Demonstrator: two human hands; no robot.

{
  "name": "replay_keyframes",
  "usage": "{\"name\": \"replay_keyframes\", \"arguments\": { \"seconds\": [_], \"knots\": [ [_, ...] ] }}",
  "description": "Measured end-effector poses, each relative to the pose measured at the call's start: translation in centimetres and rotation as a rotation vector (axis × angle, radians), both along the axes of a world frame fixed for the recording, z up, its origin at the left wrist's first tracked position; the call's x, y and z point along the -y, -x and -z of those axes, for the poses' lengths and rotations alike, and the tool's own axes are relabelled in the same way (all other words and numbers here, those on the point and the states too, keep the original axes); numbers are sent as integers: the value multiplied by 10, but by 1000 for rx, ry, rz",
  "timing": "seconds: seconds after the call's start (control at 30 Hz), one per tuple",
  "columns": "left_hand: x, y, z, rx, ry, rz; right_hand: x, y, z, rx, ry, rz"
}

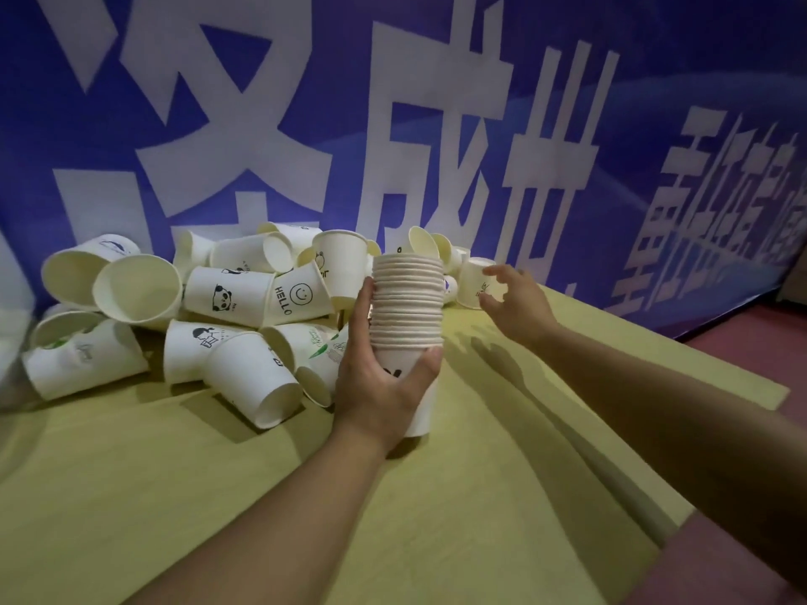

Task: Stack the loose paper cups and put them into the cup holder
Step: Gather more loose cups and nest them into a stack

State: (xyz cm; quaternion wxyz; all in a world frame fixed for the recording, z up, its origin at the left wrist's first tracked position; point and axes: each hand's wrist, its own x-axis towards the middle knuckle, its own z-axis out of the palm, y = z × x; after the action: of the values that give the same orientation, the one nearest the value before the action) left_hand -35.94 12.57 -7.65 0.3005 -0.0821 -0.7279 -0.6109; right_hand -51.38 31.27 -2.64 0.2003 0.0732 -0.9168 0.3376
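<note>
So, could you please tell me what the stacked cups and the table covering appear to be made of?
Stack of cups: apparently matte white paper, judging by the thin rolled rims and printed sides; any inner coating cannot be seen. Table covering: a matte yellow-green sheet with soft creases, probably fabric or a thin disposable cloth; the look leaves that open.

One paper cup (301, 299) in the pile carries the word "HELLO" beside a smiley face. On the blue banner (655, 58) behind the bench stand large white Chinese characters; "成" and "世" can be read. The smaller characters at its right are too blurred to read.
</note>
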Motion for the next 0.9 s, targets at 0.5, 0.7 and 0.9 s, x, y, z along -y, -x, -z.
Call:
{"name": "replay_keyframes", "arguments": {
  "seconds": [0.5,0.7,0.9],
  "knots": [
    [-2,5,0,-27,54,30,3,88,14,-26,-196,166],
    [-2,5,0,-51,28,33,-6,67,6,-197,-49,116],
    [-4,-5,-6,-90,26,26,-19,-49,-8,-128,220,-37]
  ]
}}
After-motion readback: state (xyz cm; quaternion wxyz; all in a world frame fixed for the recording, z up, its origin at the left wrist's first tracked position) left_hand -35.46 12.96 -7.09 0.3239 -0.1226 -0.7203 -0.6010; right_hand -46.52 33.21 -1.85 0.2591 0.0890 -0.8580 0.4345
